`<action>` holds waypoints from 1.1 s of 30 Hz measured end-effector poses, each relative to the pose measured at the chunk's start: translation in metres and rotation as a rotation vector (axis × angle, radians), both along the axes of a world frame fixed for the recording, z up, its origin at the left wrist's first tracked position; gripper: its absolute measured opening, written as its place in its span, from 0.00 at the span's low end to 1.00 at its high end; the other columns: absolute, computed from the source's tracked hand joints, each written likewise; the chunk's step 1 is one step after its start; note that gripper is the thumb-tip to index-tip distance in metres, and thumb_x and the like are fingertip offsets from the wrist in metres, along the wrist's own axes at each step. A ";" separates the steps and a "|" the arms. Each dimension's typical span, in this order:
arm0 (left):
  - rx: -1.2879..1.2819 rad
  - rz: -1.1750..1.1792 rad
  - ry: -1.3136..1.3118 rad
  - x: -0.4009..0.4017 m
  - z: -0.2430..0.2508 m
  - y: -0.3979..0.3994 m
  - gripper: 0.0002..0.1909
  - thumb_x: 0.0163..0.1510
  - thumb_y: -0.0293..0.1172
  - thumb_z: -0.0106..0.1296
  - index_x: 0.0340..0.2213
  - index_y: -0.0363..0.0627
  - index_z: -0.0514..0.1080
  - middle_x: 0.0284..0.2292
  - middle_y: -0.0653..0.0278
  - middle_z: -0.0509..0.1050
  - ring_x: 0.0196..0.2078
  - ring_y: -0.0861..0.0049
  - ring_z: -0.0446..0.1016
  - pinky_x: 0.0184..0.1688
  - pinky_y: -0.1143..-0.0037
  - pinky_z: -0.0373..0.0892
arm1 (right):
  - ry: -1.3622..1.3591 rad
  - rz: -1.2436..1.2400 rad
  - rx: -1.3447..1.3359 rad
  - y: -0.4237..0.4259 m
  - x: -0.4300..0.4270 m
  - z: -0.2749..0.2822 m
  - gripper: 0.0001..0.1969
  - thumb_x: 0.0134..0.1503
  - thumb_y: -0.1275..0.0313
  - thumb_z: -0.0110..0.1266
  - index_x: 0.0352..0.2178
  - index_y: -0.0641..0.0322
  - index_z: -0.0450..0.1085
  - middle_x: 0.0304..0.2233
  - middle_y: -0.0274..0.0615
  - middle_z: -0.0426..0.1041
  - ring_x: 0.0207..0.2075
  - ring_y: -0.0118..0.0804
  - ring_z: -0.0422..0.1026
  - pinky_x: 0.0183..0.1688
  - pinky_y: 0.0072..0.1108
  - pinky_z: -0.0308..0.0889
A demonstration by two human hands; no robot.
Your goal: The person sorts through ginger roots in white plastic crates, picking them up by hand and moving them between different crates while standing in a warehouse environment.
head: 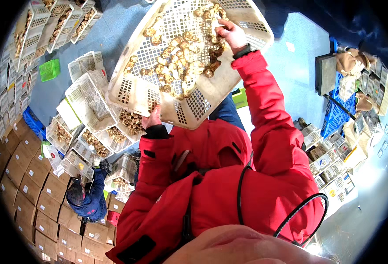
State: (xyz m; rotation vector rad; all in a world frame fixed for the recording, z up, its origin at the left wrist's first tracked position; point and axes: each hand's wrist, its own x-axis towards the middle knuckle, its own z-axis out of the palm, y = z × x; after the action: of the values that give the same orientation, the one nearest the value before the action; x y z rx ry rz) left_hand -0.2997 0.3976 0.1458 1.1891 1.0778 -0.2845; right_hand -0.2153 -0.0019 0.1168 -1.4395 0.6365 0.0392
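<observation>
A large white plastic mesh crate [194, 120] is tilted in front of my chest. Loose mushrooms [177, 62] with pale stems and brown caps lie in it, mostly heaped in the middle. My left hand [152, 118] grips the crate's near left edge, its fingers partly hidden by the wall. Inside the right part of the crate, my right hand [232, 34] has its thumb and fingers on a pale mushroom [214, 30]. More brown mushrooms [213, 59] lie just below that hand.
White crates [91, 99] stand at my left, several holding mushrooms [131, 122]. A person in dark blue [88, 201] works among them, beside stacked cardboard boxes [47, 206]. A green basket [49, 70] sits on the blue floor [111, 29]. Blue pallets [334, 102] and loaded crates [326, 158] are at right.
</observation>
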 end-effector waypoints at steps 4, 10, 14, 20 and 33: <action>0.080 -0.095 -0.114 0.005 0.020 -0.012 0.24 0.35 0.10 0.49 0.39 0.28 0.59 0.33 0.49 0.68 0.32 0.63 0.70 0.35 0.71 0.70 | -0.270 0.079 0.690 0.015 -0.020 0.051 0.23 0.52 0.63 0.46 0.46 0.64 0.56 0.36 0.35 0.67 0.36 0.26 0.66 0.40 0.18 0.61; -0.001 0.004 -0.031 0.003 0.008 -0.004 0.27 0.34 0.08 0.49 0.41 0.32 0.61 0.35 0.50 0.67 0.33 0.67 0.69 0.35 0.70 0.70 | -0.394 0.149 0.654 0.031 -0.022 0.101 0.20 0.52 0.72 0.42 0.47 0.63 0.53 0.36 0.39 0.66 0.38 0.33 0.64 0.44 0.23 0.57; -0.099 -0.003 -0.058 0.003 0.004 0.001 0.27 0.33 0.07 0.49 0.40 0.30 0.61 0.33 0.49 0.68 0.32 0.63 0.70 0.35 0.70 0.71 | -0.469 0.029 0.653 0.041 -0.015 0.108 0.17 0.52 0.74 0.42 0.44 0.64 0.54 0.34 0.39 0.67 0.35 0.33 0.64 0.41 0.23 0.56; 0.072 -0.129 -0.107 -0.012 -0.033 0.015 0.16 0.37 0.16 0.49 0.32 0.23 0.63 0.29 0.45 0.70 0.29 0.63 0.72 0.33 0.72 0.71 | -0.421 -0.003 0.783 0.043 -0.012 0.115 0.14 0.51 0.75 0.41 0.41 0.64 0.56 0.32 0.40 0.68 0.32 0.33 0.65 0.41 0.25 0.57; 0.013 -0.111 0.043 -0.003 -0.027 0.017 0.17 0.41 0.18 0.47 0.35 0.22 0.60 0.31 0.45 0.69 0.30 0.63 0.72 0.33 0.73 0.71 | -0.008 0.265 0.861 0.089 -0.067 0.081 0.17 0.51 0.71 0.45 0.42 0.69 0.60 0.34 0.41 0.68 0.35 0.31 0.66 0.39 0.19 0.59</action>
State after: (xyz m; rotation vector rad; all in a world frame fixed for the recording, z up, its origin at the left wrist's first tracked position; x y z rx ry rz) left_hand -0.3028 0.4142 0.1191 1.2615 1.0538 -0.3906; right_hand -0.2823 0.0876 0.1976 -0.6746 0.3403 0.4608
